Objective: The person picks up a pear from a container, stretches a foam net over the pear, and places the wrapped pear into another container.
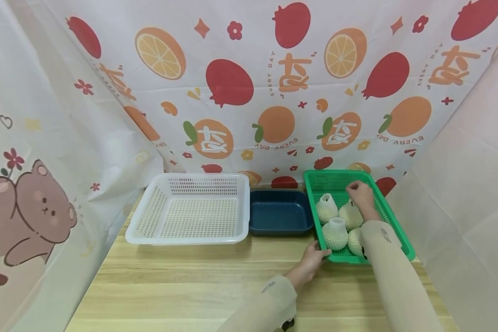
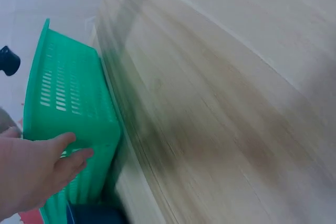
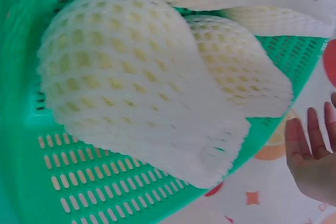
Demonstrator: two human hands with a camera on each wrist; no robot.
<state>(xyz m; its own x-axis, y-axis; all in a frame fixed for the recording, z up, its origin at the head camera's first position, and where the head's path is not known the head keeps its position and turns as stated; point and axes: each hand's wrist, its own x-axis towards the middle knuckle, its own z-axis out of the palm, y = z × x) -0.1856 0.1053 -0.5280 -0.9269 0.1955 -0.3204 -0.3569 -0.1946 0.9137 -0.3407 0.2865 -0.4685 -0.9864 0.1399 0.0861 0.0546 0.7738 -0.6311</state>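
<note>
Several pale yellow round fruits in white foam net sleeves, among them a front one point(image 1: 335, 235) and a rear-left one point(image 1: 326, 209), sit in a green plastic basket point(image 1: 392, 216). My left hand point(image 1: 311, 258) holds the basket's near left corner, thumb at the rim and fingers along the outer wall. Over the far part of the basket is my right hand point(image 1: 362, 196), just above a sleeved fruit point(image 1: 351, 216). In the right wrist view its loosely bent fingers point(image 3: 315, 135) are apart with nothing between them. A large sleeved fruit point(image 3: 121, 72) fills much of that view.
Left of the green basket stands a dark blue tray point(image 1: 280, 229), close against it. Beyond that is a white slotted basket point(image 1: 186, 240). All stand on a wooden table point(image 1: 191, 286), with a printed fruit curtain point(image 1: 249, 41) behind.
</note>
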